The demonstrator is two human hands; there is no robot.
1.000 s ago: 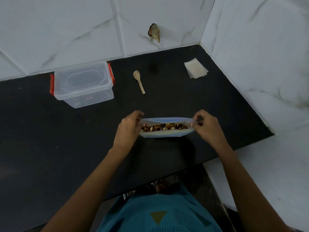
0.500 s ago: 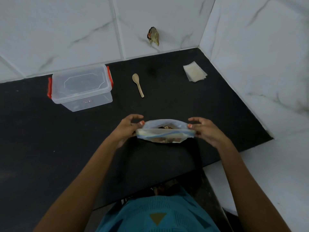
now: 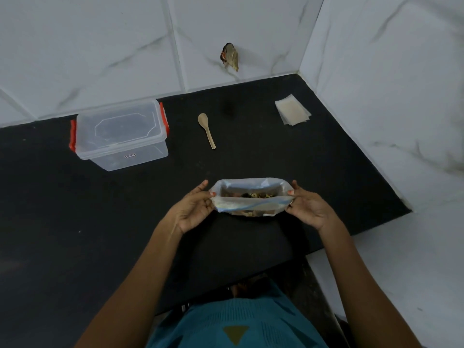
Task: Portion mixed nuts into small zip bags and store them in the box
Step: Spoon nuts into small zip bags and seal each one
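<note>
Two pinches: my left hand (image 3: 194,208) & right hand (image 3: 307,208) hold the nut bag (image 3: 249,204) by its ends (mouth unsealed); tilting it near-side could spill nuts (image 3: 253,195).

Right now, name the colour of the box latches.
Red latches on the box, head view.

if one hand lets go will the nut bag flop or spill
Probably floppy: the bag is thin film, its mouth held open only by the left hand and right hand pinching its ends. Likely bottom-heavy, since the nuts sit low. Unsealed, it may well sag and spill.
</note>
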